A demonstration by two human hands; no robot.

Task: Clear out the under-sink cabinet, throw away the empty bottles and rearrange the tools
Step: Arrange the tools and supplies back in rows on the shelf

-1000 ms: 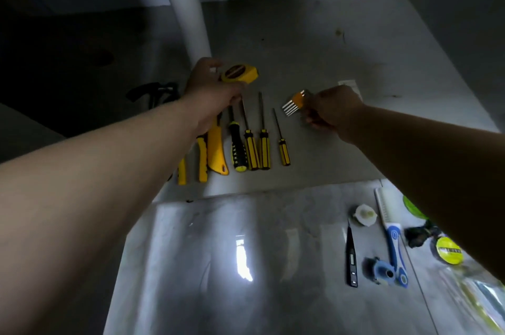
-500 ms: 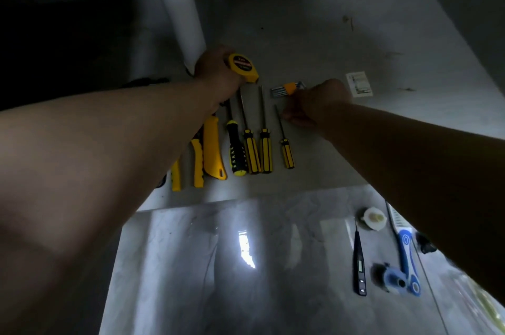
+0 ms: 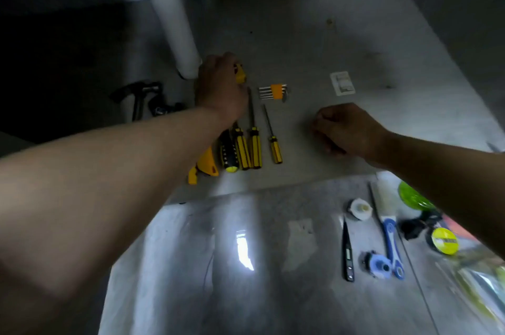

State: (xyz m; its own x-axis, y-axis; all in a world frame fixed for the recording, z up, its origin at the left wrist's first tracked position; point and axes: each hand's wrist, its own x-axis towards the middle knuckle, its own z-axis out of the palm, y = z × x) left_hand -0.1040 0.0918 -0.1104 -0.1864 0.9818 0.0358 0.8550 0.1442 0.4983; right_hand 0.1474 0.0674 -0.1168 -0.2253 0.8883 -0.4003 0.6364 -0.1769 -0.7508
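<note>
Cabinet floor [image 3: 314, 42] is carrying everything I am watching, the white pipe [image 3: 175, 20] standing at its left. The left hand [image 3: 218, 88] is gripping the yellow tape measure [image 3: 240, 76] beside the pipe's foot. The right hand [image 3: 347, 129] is lying curled, seemingly clutching nothing, right of the screwdrivers [image 3: 252, 140]. The hex key set [image 3: 274, 92] is lying just beyond their tips.
</note>
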